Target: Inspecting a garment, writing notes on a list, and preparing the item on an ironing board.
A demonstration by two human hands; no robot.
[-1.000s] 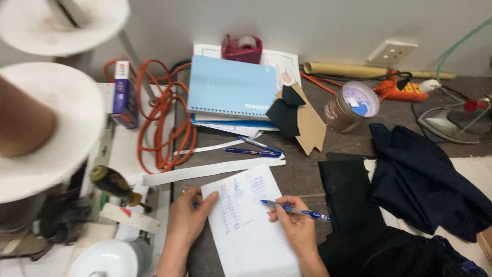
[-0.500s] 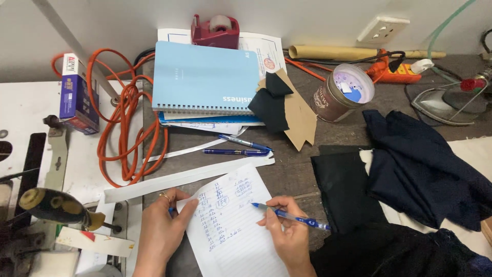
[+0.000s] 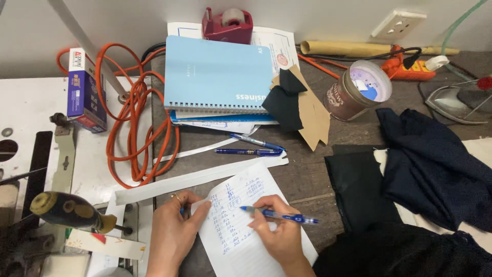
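A white sheet of paper (image 3: 246,225) covered in blue handwritten figures lies at the near edge of the dark table (image 3: 307,174). My right hand (image 3: 279,233) grips a blue pen (image 3: 279,216) with its tip on the sheet. My left hand (image 3: 174,233) rests flat on the sheet's left edge, a ring on one finger. Two more blue pens (image 3: 248,146) lie just beyond the sheet.
A light blue spiral notebook (image 3: 218,74) sits on papers at the back, beside a red tape dispenser (image 3: 228,23). An orange cable (image 3: 136,128) coils at left. Dark fabric (image 3: 430,169) lies at right, a brown jar (image 3: 356,92) behind it. A yellow-handled tool (image 3: 72,211) is at near left.
The camera has tilted and moved closer to the table. My right hand has shifted the pen leftward over the sheet. My left hand stays on the paper's edge.
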